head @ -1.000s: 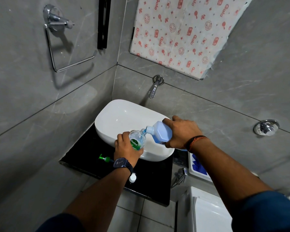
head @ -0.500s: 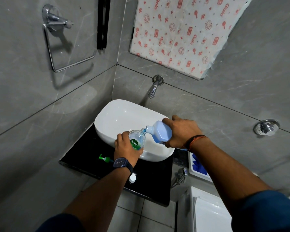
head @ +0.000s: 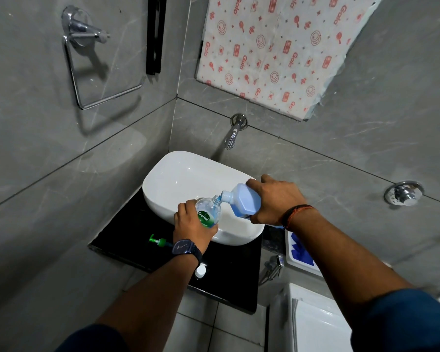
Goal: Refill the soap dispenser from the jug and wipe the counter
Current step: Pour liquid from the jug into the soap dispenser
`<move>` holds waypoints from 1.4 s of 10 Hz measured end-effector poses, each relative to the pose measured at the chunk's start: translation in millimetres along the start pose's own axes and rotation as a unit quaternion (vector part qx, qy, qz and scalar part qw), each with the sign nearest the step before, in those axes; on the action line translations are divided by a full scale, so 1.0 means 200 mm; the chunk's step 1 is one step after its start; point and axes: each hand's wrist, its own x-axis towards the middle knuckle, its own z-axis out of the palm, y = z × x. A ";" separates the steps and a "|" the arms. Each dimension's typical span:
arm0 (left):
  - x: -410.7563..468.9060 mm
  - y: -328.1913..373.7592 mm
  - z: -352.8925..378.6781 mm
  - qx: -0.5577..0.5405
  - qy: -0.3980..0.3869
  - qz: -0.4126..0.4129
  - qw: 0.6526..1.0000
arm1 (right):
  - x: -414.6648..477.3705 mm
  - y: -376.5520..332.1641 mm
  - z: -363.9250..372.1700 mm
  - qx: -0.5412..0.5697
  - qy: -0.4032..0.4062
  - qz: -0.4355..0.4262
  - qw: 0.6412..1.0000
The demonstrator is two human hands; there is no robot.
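My left hand grips a clear soap dispenser bottle with a green label, held over the front rim of the white basin. My right hand holds a blue jug tipped to the left, its white spout against the bottle's open neck. Blue liquid shows in the neck and inside the bottle. The green pump head lies on the black counter left of my wrist. A small white cap lies on the counter below my left wrist.
A chrome tap juts from the grey tiled wall above the basin. A towel ring hangs on the left wall. A white and blue pack sits right of the counter, above a white cistern. A chrome valve is at right.
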 end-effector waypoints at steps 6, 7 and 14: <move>0.00 0.00 0.00 -0.002 0.001 -0.004 1.000 | 0.00 0.00 -0.01 -0.006 0.000 -0.005 1.000; 0.00 0.00 0.00 -0.003 0.003 -0.003 1.000 | 0.00 -0.01 -0.01 -0.008 -0.001 -0.004 1.000; 0.00 0.01 0.01 -0.003 0.002 -0.001 1.000 | 0.01 0.01 0.00 -0.008 -0.005 -0.005 1.000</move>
